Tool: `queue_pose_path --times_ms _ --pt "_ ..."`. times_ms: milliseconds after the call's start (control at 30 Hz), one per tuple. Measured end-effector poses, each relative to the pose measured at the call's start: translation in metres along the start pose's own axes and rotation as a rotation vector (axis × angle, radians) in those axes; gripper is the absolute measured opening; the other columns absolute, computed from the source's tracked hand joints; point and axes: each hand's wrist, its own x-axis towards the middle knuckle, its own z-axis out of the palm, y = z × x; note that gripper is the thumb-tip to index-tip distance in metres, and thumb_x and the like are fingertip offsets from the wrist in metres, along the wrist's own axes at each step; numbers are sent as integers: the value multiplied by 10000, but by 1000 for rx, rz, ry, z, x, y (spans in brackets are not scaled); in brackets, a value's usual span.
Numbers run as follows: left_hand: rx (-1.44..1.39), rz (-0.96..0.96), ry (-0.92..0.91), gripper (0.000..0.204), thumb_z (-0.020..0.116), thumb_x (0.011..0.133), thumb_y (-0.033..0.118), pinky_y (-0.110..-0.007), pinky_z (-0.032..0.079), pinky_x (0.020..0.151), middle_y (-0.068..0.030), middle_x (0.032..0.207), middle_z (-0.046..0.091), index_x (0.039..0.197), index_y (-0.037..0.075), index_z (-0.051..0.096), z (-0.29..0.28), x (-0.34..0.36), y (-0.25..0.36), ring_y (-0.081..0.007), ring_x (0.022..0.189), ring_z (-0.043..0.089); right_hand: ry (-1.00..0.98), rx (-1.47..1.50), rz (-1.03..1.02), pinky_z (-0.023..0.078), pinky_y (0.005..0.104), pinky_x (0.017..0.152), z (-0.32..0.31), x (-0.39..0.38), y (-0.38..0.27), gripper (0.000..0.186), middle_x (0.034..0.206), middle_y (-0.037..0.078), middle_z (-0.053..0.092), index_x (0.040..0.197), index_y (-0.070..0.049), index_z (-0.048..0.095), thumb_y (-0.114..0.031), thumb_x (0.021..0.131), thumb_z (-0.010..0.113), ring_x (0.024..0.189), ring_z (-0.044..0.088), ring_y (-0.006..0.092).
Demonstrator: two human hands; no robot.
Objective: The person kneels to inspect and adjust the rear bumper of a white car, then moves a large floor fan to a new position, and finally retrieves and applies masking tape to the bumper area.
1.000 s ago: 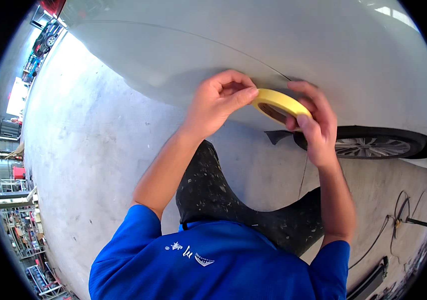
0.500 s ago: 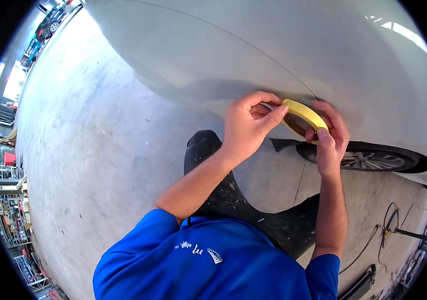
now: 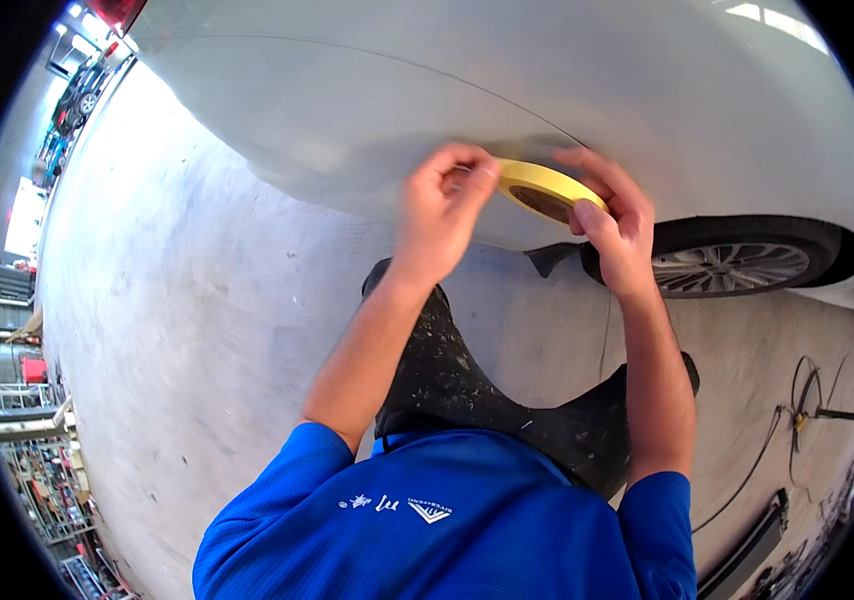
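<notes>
A roll of yellow masking tape (image 3: 553,180) is held up in front of the side of a pale silver-grey car (image 3: 347,110). My right hand (image 3: 615,215) grips the roll at its right side, thumb on the near face and fingers behind. At the roll's left end my left hand (image 3: 444,205) is closed in a pinch at the tape; motion blurs its fingertips, and the tape's loose end cannot be made out. A thin panel seam (image 3: 447,75) runs along the car body beyond both hands.
To the right is the car's wheel (image 3: 732,262), with a dark flap (image 3: 552,257) beside it. Cables (image 3: 797,425) and a long dark strip (image 3: 752,545) lie on the concrete floor (image 3: 197,300). Loaded shelves (image 3: 42,470) line the far left; another vehicle (image 3: 77,100) stands at upper left.
Both hands and the tape roll have shifted left and upward in the view. The roll is turned flatter, and my left hand sits at its left tip.
</notes>
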Motion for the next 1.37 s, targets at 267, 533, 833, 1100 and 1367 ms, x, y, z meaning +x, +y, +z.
queue_pose_path --times_ms 267,533,833,1100,1367 --pt "458 425 76 193 625 863 194 -233 417 762 -17 839 592 894 6 594 -31 23 36 -103 793 529 77 -105 -83 409 198 648 -64 -43 -5 340 840 15 612 1034 14 618 -165 748 658 715 507 55" --pt "744 771 190 151 661 823 176 -248 394 744 8 767 550 826 33 610 -5 44 28 -103 732 476 223 -2 37 385 181 578 -76 -46 16 271 751 -13 556 1009 8 608 -145 793 667 640 490 43" --pt "754 789 143 124 712 744 126 -253 398 734 7 771 539 769 51 617 -10 46 31 -116 745 486 276 48 29 398 179 585 -70 -42 21 239 758 -5 561 1014 15 588 -108 814 631 634 508 51" --pt "834 832 182 155 753 669 128 -286 398 747 8 763 527 704 90 607 -14 51 33 -163 758 501 284 -109 44 399 192 635 -69 -54 24 273 835 0 537 997 25 563 -128 789 652 713 484 65" --pt "797 742 -2 134 723 717 189 -312 367 820 23 780 553 708 123 608 -36 44 40 -188 822 482 201 -215 69 417 218 731 -70 -59 32 296 860 33 582 982 1 588 -196 779 675 779 523 101"
